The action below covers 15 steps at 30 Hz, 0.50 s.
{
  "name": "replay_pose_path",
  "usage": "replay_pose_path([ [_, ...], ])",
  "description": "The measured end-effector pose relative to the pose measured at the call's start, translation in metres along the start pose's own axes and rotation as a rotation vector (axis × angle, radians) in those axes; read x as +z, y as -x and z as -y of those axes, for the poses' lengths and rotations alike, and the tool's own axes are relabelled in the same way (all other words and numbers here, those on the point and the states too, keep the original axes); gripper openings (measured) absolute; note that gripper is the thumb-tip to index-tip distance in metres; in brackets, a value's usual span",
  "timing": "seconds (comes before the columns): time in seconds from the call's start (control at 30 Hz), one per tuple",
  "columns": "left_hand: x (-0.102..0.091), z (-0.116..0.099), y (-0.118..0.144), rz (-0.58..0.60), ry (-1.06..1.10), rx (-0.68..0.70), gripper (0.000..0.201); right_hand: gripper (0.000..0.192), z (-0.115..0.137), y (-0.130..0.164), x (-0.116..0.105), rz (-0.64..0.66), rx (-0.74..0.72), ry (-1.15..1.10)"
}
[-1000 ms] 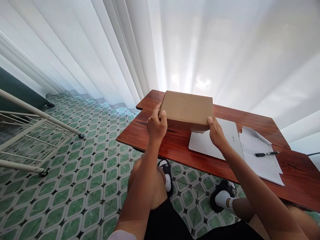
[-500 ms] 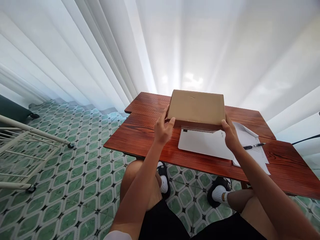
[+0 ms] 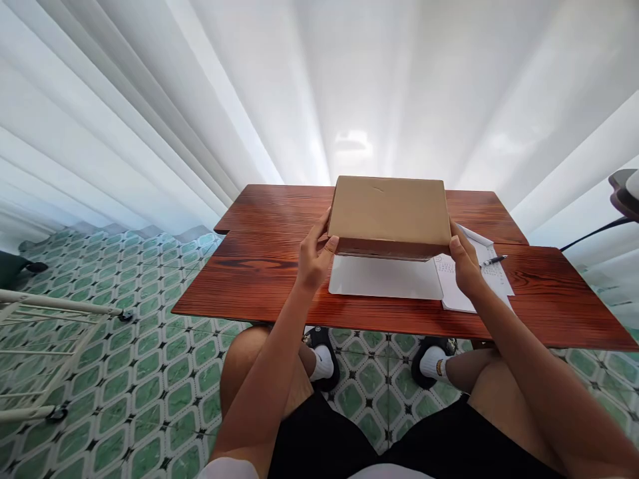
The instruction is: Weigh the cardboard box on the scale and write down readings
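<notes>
Both hands, left hand (image 3: 313,256) and right hand (image 3: 464,263), now squeeze the cardboard box (image 3: 390,214), lifted squarer above the white laptop (image 3: 384,278).

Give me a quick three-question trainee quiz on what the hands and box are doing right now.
1. True or false: both hands grip the box at its near corners.
2. What lies on the table right under the box? A) a white sheet B) a cup C) a phone
3. Fill in: the pen rests on the ____ beside the right hand.

Key:
1. True. The left hand takes the left corner, the right hand the right one.
2. A, the white sheet.
3. Paper, printed with text.
</notes>
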<state>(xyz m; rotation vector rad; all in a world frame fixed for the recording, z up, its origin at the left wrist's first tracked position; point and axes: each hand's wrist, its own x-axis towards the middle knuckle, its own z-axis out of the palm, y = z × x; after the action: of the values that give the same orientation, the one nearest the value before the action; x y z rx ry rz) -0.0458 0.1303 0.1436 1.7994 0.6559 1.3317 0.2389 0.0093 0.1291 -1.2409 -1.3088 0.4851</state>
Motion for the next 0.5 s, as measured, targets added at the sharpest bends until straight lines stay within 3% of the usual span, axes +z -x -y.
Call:
replay_pose_path([
  [0.23,0.010,0.003,0.004,0.042,-0.091,-0.030,0.060,0.060,-0.007,0.004,-0.017,-0.032,0.042,0.087],
  [0.5,0.019,0.010,0.009,0.068,-0.094,-0.070,0.060,0.051,-0.008,0.009,-0.026,-0.035,0.079,0.108],
])
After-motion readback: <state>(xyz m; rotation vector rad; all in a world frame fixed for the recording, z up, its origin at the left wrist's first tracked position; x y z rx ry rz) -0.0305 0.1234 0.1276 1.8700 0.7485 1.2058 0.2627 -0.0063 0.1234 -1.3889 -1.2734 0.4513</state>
